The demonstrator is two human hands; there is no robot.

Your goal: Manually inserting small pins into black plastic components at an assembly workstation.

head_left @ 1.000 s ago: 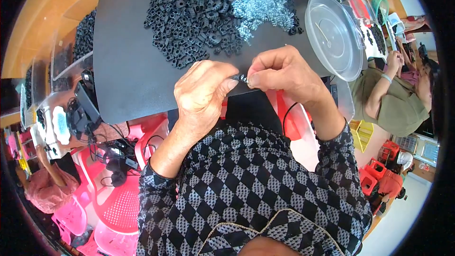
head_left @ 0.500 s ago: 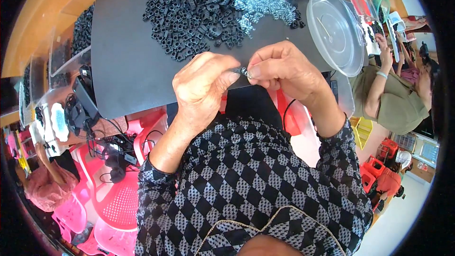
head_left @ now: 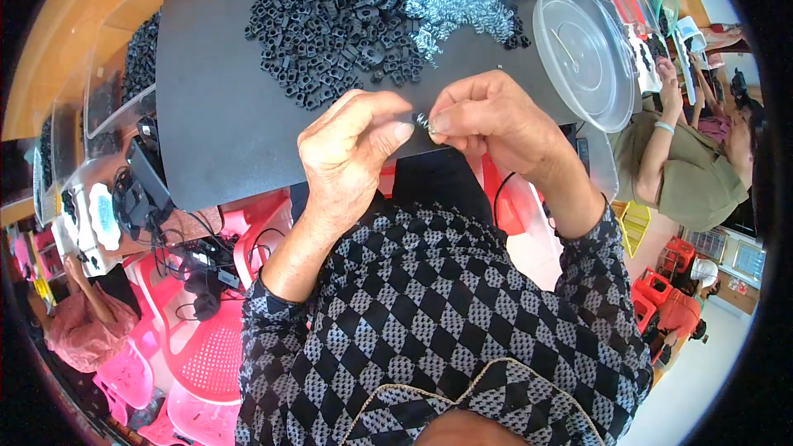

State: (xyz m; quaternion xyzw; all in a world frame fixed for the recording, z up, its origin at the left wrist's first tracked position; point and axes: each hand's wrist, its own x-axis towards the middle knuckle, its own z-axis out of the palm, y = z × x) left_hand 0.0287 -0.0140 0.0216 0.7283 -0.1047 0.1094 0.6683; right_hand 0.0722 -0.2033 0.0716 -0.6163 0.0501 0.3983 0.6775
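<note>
My left hand (head_left: pixel 347 149) and my right hand (head_left: pixel 500 120) meet just above the table's near edge. Between the thumb and forefinger of the right hand is a small metal coil spring (head_left: pixel 422 120), partly hidden by the fingertips. The left thumb and forefinger pinch a small black plastic part, mostly covered by those fingers, close against the spring's end. Beyond the hands lies a wide heap of small black plastic parts (head_left: pixel 330 33). A pile of silvery springs (head_left: pixel 462 4) rests on the heap's right side.
On the dark table (head_left: pixel 215 140), a clear round lid (head_left: pixel 578 54) sits at the right, with a thin stick on it. Clear bins (head_left: pixel 124 107) and a black device with cables (head_left: pixel 149 169) stand left. Pink chairs (head_left: pixel 206 355) are lower left. Co-workers sit at both sides.
My left hand has drawn slightly left, and more of the spring shows between the fingertips. The right hand has barely shifted and keeps its pinch.
</note>
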